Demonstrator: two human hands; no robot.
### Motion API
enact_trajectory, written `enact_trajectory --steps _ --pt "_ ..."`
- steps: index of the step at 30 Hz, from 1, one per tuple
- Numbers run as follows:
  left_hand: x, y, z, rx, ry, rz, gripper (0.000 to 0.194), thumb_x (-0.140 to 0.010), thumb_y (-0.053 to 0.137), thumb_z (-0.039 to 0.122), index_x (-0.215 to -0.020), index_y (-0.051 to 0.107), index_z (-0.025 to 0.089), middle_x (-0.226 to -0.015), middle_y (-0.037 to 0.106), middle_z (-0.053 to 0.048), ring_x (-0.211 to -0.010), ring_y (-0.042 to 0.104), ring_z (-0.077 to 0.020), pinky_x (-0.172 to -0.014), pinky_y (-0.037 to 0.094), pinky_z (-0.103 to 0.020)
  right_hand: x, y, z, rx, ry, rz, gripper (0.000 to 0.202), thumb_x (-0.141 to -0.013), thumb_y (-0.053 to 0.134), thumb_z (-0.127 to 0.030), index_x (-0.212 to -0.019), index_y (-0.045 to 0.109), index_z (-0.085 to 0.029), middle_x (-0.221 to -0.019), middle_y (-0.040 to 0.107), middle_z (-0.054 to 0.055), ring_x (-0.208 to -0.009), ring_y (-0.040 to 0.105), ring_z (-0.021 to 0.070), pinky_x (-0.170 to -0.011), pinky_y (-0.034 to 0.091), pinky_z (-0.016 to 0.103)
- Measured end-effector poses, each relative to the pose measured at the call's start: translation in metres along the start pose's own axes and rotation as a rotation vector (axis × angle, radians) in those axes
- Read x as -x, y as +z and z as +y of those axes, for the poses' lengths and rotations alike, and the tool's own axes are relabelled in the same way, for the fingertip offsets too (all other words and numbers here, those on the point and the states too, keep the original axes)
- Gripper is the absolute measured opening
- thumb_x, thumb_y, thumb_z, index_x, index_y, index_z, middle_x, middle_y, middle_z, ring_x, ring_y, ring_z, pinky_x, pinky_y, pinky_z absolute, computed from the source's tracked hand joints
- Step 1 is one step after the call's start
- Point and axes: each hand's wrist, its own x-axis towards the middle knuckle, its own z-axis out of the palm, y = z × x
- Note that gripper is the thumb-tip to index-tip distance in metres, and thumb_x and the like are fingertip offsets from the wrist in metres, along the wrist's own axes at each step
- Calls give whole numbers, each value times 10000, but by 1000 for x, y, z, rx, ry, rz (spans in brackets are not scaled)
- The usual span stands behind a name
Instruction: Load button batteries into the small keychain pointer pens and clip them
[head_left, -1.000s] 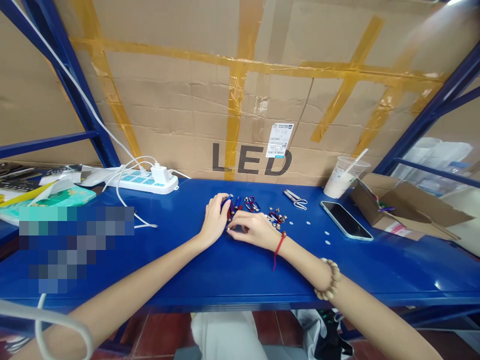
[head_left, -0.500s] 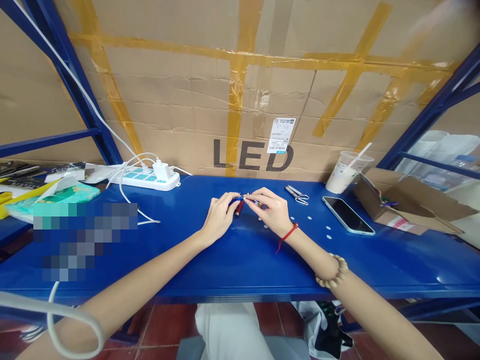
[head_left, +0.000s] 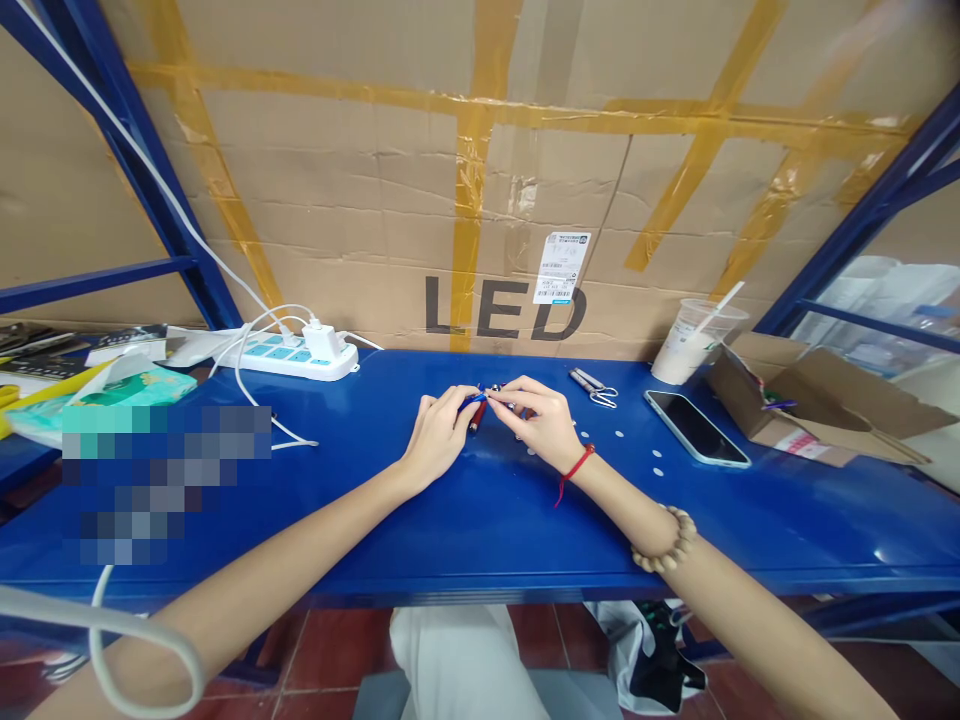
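Near the middle of the blue table (head_left: 450,530), my left hand (head_left: 440,432) pinches a small blue object (head_left: 474,398) between thumb and fingertips. My right hand (head_left: 541,422), with a red string at its wrist, is closed at the other end of that object; its thumb and index fingertips meet there. Whatever tiny part the right fingertips hold is too small to name. Just under the hands lies a dark red stick-like piece (head_left: 478,416). More small items are partly hidden behind the right fingers. Several small pale discs (head_left: 658,471) lie to the right of the right hand.
A metal tool with looped handles (head_left: 594,387) lies behind the right hand. Further right are a phone (head_left: 696,428), a drink cup with a straw (head_left: 686,345) and an open cardboard box (head_left: 795,400). At the left back sits a white power strip (head_left: 289,358) with cables.
The right hand's fingers have shifted slightly to the left and closed more tightly at the blue object. The left hand has hardly moved.
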Motion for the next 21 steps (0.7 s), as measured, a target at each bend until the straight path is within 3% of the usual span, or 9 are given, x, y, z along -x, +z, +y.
enact_trajectory --steps 10,21 --pt "1 1 -1 -21 54 -16 203 -918 347 275 -1025 515 235 -983 624 3 -848 575 -143 -806 319 -292 -1 -1 1 -12 25 -34 210 -798 581 -348 -793 704 -178 -816 640 43 -491 481 67 -517 429 225" --pt "1 1 -1 -14 38 -58 212 -916 335 285 -1023 513 246 -1019 612 -9 -949 551 -168 -819 328 -298 0 -1 10 -109 44 -163 243 -839 523 -367 -851 679 -182 -886 629 50 -532 510 74 -560 460 235"
